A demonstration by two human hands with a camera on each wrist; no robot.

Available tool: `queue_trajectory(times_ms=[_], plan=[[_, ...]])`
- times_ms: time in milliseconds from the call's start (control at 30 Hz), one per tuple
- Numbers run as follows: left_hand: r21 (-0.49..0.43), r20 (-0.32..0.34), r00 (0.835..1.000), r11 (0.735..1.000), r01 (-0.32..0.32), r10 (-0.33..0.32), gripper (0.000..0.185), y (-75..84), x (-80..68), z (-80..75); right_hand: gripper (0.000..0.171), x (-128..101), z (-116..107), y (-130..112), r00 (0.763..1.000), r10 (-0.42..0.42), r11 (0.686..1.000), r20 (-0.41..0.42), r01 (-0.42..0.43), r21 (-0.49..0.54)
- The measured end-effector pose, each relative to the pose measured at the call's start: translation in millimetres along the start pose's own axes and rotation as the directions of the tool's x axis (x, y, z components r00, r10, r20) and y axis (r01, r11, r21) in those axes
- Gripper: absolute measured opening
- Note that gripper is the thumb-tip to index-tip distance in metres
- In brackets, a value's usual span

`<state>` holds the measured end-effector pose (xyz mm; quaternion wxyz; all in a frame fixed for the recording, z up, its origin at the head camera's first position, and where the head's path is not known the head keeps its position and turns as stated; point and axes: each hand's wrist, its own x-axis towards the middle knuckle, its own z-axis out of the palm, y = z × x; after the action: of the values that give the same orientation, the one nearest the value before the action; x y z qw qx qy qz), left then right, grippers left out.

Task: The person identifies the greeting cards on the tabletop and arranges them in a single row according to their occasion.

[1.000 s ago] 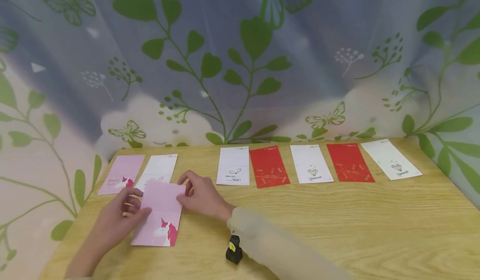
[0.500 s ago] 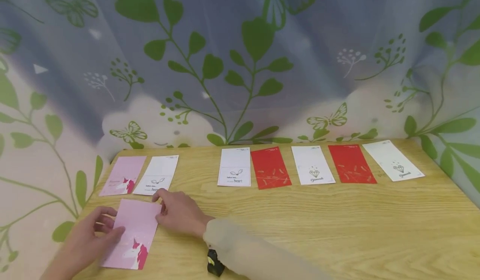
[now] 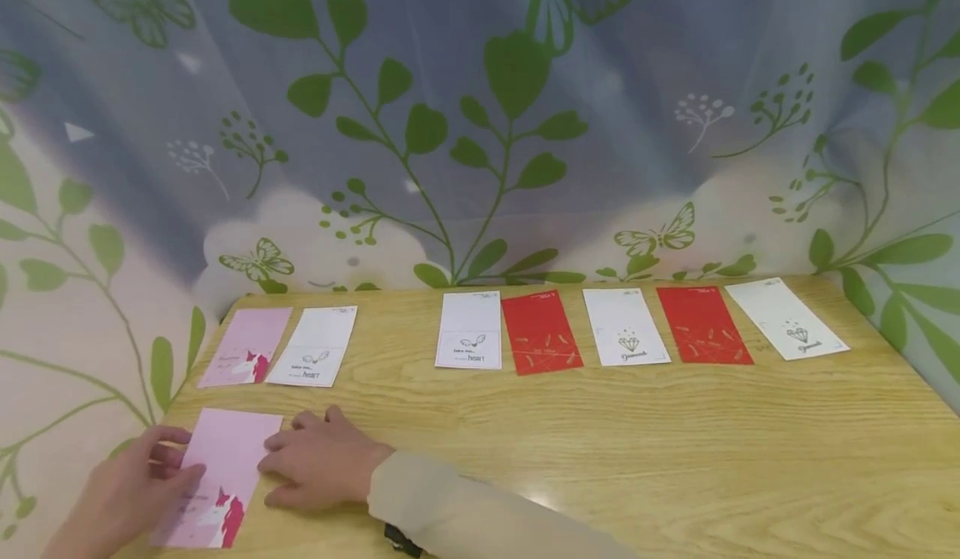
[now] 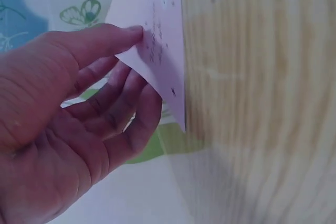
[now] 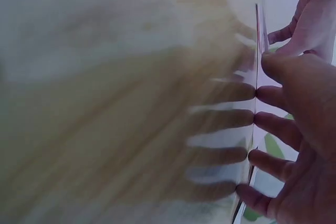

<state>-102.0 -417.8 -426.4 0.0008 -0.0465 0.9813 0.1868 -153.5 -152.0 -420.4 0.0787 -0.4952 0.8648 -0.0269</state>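
A pink card (image 3: 232, 451) with a white unicorn in its lower corner lies at the front left of the wooden table. My left hand (image 3: 123, 492) pinches its left edge, thumb on top and fingers below. In the left wrist view that edge of the pink card (image 4: 152, 51) is lifted and bent off the wood. My right hand (image 3: 326, 463) rests on the table just beside the card's right edge, fingers spread and holding nothing. In the right wrist view its fingertips (image 5: 257, 156) touch the tabletop.
A row of cards lines the back of the table (image 3: 600, 451): another pink unicorn card (image 3: 243, 346), a white winged-heart card (image 3: 313, 346) and its match (image 3: 468, 330), two red cards (image 3: 542, 331) and two white diamond cards (image 3: 625, 326). A leaf-print curtain (image 3: 525, 126) hangs behind.
The pink card has moved left and toward me in my left hand, uncovering the white card behind. My right hand has let go of its right edge and spread onto the table.
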Motion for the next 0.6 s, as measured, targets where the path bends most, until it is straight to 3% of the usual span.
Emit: queue_trajectory(times_ms=[300, 600], plan=[[0.057, 0.067, 0.995, 0.996, 0.072, -0.075, 0.051, -10.3, -0.2, -6.2, 0.048, 18.0, 1.7, -18.9, 0.996, 0.032, 0.998, 0.077, -0.028, -0.054], [0.075, 0.044, 0.999, 0.997, -0.008, 0.005, 0.039, -10.8, 1.6, -8.3, 0.054, 26.4, 0.5, -22.4, 0.985, 0.081, 0.996, 0.151, -0.073, -0.057]])
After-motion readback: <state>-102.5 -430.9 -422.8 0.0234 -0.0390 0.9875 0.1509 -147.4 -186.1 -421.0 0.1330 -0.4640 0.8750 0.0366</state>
